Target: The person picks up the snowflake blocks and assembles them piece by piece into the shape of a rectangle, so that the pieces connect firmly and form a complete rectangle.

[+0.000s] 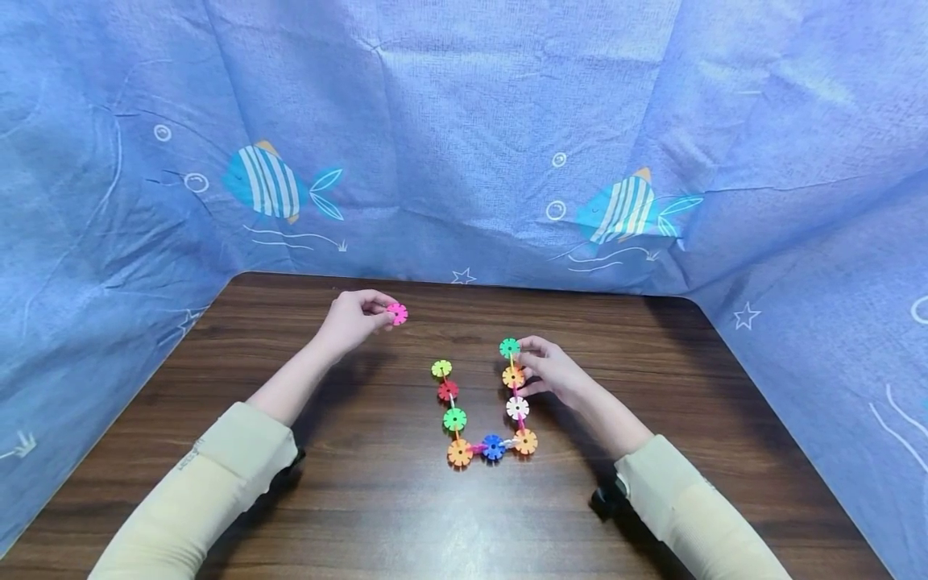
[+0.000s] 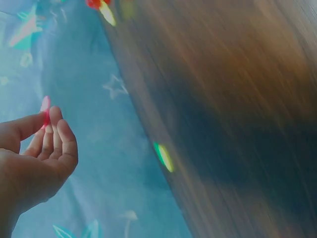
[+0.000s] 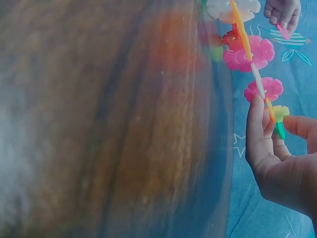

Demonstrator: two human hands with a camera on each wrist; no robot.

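My left hand (image 1: pixel 355 319) pinches a pink notched plastic disc (image 1: pixel 397 313) above the table's far left part. In the left wrist view the same pink disc (image 2: pixel 45 105) sits between thumb and fingertips. A U-shaped chain of interlocking notched discs lies to its right, with a lime disc (image 1: pixel 441 368) ending one arm and a blue disc (image 1: pixel 494 448) in the near side. My right hand (image 1: pixel 553 372) holds the chain's right arm near the green end disc (image 1: pixel 510 347). In the right wrist view thumb and fingers grip around the green disc (image 3: pixel 281 130), partly hiding that end.
The brown wooden table (image 1: pixel 377 515) reaches back to a blue fish-print cloth (image 1: pixel 464 145), which hangs behind and at both sides. Dark straps (image 1: pixel 607 501) show below the rolled sleeves.
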